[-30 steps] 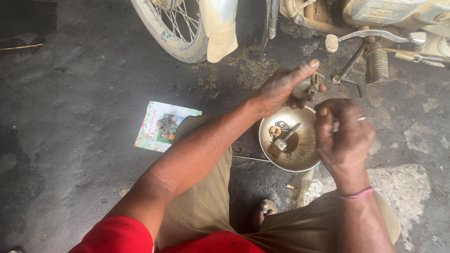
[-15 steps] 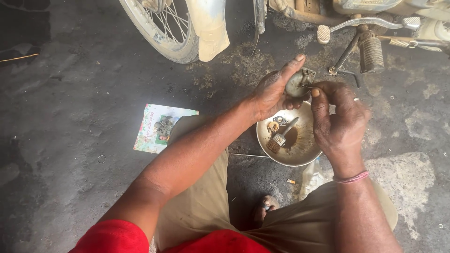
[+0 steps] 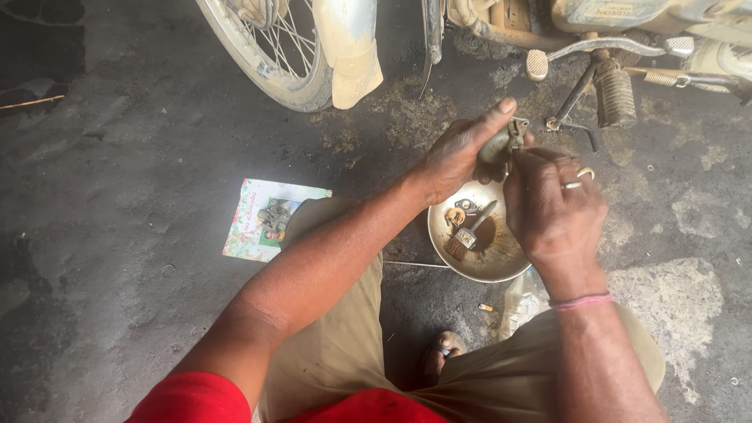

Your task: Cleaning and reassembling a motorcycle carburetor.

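The floor [image 3: 117, 180] is dark, grimy concrete, stained with oil, with a paler worn patch at the near right. A round metal bowl [image 3: 489, 266] sits on it at the middle right, and a small colourful printed card [image 3: 270, 219] lies flat to the left of the bowl. A cigarette butt [image 3: 486, 308] lies just near of the bowl. At the far edge a motorcycle's spoked wheel [image 3: 266, 55] rests on the floor.
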